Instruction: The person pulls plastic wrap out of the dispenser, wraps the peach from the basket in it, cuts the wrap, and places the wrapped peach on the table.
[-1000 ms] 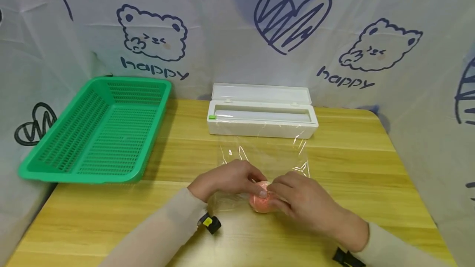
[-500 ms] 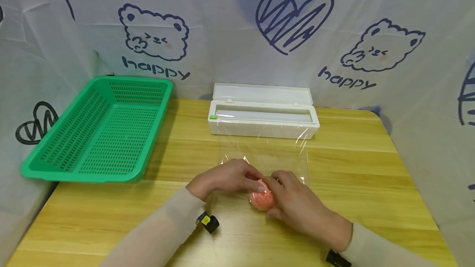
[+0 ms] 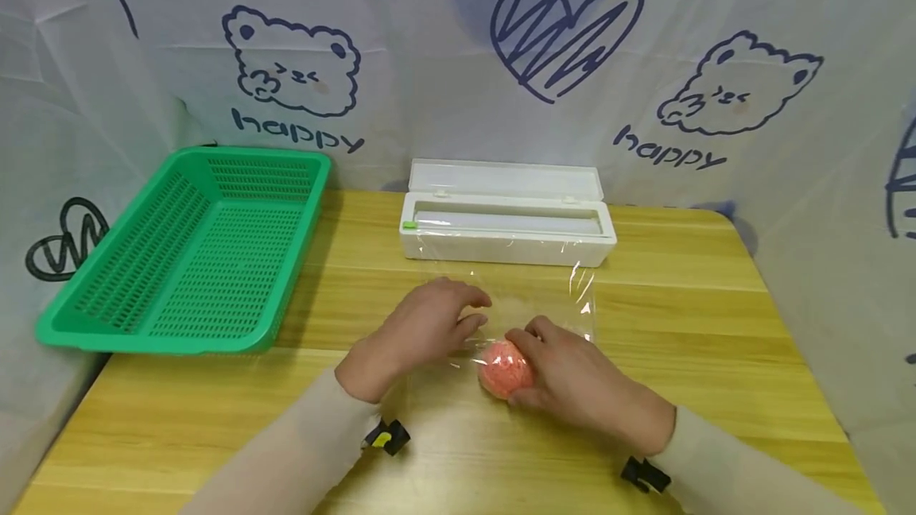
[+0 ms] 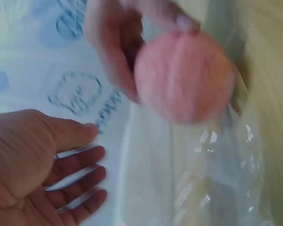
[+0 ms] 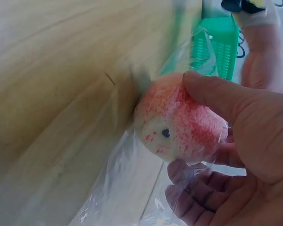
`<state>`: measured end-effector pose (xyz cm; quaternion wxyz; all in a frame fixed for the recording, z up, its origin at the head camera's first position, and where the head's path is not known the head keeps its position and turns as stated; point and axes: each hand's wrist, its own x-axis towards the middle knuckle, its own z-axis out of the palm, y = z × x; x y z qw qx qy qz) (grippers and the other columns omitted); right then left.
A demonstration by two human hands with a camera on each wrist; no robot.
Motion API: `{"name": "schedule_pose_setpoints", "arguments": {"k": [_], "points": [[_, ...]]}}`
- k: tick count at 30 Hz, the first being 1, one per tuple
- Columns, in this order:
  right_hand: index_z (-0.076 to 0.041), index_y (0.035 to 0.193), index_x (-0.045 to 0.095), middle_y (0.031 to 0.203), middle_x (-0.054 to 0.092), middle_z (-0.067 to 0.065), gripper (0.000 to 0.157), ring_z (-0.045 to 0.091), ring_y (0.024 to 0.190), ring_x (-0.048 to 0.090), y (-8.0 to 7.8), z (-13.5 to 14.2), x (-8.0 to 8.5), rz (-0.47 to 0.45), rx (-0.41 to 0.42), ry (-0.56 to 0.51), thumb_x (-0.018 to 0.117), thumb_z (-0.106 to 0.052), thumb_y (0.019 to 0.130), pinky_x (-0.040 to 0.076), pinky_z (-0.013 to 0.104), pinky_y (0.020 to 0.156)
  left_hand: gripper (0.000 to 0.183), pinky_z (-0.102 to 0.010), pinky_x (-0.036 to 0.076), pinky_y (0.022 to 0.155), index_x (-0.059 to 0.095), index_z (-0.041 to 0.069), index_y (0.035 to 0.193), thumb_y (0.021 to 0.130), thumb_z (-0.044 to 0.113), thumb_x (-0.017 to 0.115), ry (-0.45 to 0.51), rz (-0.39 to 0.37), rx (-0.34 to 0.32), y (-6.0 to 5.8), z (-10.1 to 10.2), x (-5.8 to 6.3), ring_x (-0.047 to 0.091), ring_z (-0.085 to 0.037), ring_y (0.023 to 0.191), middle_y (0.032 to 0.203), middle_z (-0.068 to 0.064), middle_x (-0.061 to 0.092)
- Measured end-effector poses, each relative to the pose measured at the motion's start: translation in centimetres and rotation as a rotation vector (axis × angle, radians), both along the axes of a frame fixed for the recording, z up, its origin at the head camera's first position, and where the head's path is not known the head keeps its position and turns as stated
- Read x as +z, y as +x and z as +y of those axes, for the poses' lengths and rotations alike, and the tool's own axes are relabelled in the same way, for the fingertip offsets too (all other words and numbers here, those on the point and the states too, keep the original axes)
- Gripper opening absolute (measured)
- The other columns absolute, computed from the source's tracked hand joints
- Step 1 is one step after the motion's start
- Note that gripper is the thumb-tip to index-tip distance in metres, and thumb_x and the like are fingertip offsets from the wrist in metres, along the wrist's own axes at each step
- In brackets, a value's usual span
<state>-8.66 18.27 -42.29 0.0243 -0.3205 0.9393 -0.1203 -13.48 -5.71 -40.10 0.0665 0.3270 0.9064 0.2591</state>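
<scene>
A round pink-red peach (image 3: 504, 369), with a crease down its side in the left wrist view and a pale end with a dark spot in the right wrist view, is gripped by my right hand (image 3: 583, 380). The thumb (image 5: 217, 92) presses on one side while fingers curl below. Clear plastic film (image 5: 115, 169) lies against the peach and runs back towards the white box. To the left, my left hand (image 3: 418, 328) hovers over the film apart from the peach, its fingers loosely bent and holding nothing. In the left wrist view that left hand (image 4: 33, 160) shows spread fingers.
Behind the hands stands a white film dispenser (image 3: 501, 250) with its lid (image 3: 504, 180) up, a roll (image 3: 504, 222) inside and a green slider (image 3: 409, 225). A green mesh basket (image 3: 289, 292) sits at the left on the wooden table (image 3: 687, 324). A printed cloth (image 3: 429, 62) hangs behind.
My left hand has let go at the peach and moved back and left, its fingers opening. My right hand has shifted its grip and still holds the peach, which now shows more.
</scene>
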Motion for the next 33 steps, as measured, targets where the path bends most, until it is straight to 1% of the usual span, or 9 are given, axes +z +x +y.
{"name": "schedule_pose_setpoints", "arguments": {"k": [3,5,10,14,17,21,25,29,33], "points": [[-0.006,0.142,0.062,0.111,0.061,0.004,0.077,0.015,0.085,0.063,-0.2,0.0,0.3,-0.044,-0.011,-0.012,0.091,-0.044,0.081,0.058,0.036,0.074,0.032,-0.04,0.056,0.102,0.072,0.013,0.127,0.099,0.027,0.076,-0.019,0.202,-0.06,2.0,0.6,0.6,0.067,-0.024,0.118,0.123,-0.002,0.074],[-0.007,0.14,0.064,0.109,0.06,0.002,0.074,0.013,0.082,0.06,-0.4,0.0,0.4,-0.07,-0.019,-0.026,0.091,-0.045,0.082,0.057,0.034,0.073,0.048,-0.038,0.055,0.104,0.066,0.014,0.134,0.093,0.033,0.083,-0.035,0.263,-0.123,3.1,1.1,-0.2,0.065,-0.022,0.12,0.126,-0.002,0.071],[-0.009,0.133,0.067,0.108,0.059,0.0,0.067,0.012,0.082,0.06,-0.8,0.3,0.3,-0.115,-0.023,-0.068,0.091,-0.045,0.082,0.057,0.033,0.075,0.092,-0.037,0.056,0.103,0.049,0.012,0.148,0.075,0.046,0.095,-0.098,0.322,-0.152,4.1,2.1,-3.3,0.065,-0.021,0.117,0.133,-0.005,0.061],[-0.011,0.144,0.061,0.112,0.066,0.0,0.078,0.014,0.089,0.064,-1.2,1.3,0.3,-0.185,-0.02,-0.089,0.092,-0.043,0.081,0.057,0.034,0.079,0.085,-0.037,0.061,0.092,0.048,0.013,0.147,0.081,0.042,0.092,-0.124,0.327,-0.123,3.9,2.2,-4.2,0.068,-0.02,0.103,0.127,-0.004,0.063],[-0.009,0.148,0.058,0.11,0.072,0.0,0.08,0.015,0.093,0.066,-1.5,2.7,0.4,-0.208,-0.023,-0.053,0.092,-0.039,0.082,0.057,0.039,0.083,0.071,-0.036,0.062,0.087,0.051,0.014,0.141,0.086,0.037,0.089,-0.122,0.302,-0.12,3.6,2.3,-4.2,0.07,-0.021,0.1,0.126,-0.004,0.064],[-0.006,0.142,0.064,0.105,0.075,-0.002,0.07,0.018,0.095,0.066,-1.9,4.8,0.9,-0.239,-0.055,0.021,0.091,-0.031,0.082,0.056,0.045,0.088,0.066,-0.036,0.061,0.091,0.051,0.012,0.139,0.088,0.034,0.087,-0.13,0.225,-0.128,3.1,2.3,-3.7,0.069,-0.021,0.106,0.129,-0.006,0.064],[-0.005,0.142,0.063,0.122,0.074,0.009,0.074,0.036,0.112,0.067,-1.7,6.2,1.9,-0.257,-0.133,0.145,0.092,-0.034,0.08,0.052,0.06,0.098,0.069,-0.035,0.059,0.097,0.049,0.01,0.145,0.089,0.032,0.084,-0.132,0.113,-0.13,2.6,2.1,-3.2,0.068,-0.022,0.113,0.134,-0.009,0.064],[-0.004,0.147,0.058,0.138,0.064,0.019,0.082,0.045,0.126,0.058,-1.0,6.2,3.0,-0.139,-0.179,0.183,0.092,-0.039,0.081,0.047,0.068,0.102,0.07,-0.033,0.058,0.097,0.049,0.012,0.147,0.09,0.033,0.083,-0.114,-0.003,-0.123,1.7,2.1,-2.9,0.068,-0.02,0.109,0.131,-0.006,0.065],[-0.002,0.142,0.061,0.136,0.065,0.016,0.075,0.038,0.126,0.059,-0.3,4.5,2.5,0.065,-0.083,0.02,0.091,-0.038,0.083,0.05,0.059,0.105,0.066,-0.03,0.057,0.093,0.051,0.016,0.145,0.091,0.037,0.083,-0.08,-0.099,-0.122,0.5,2.0,-2.7,0.066,-0.014,0.102,0.121,0.0,0.067]]}}
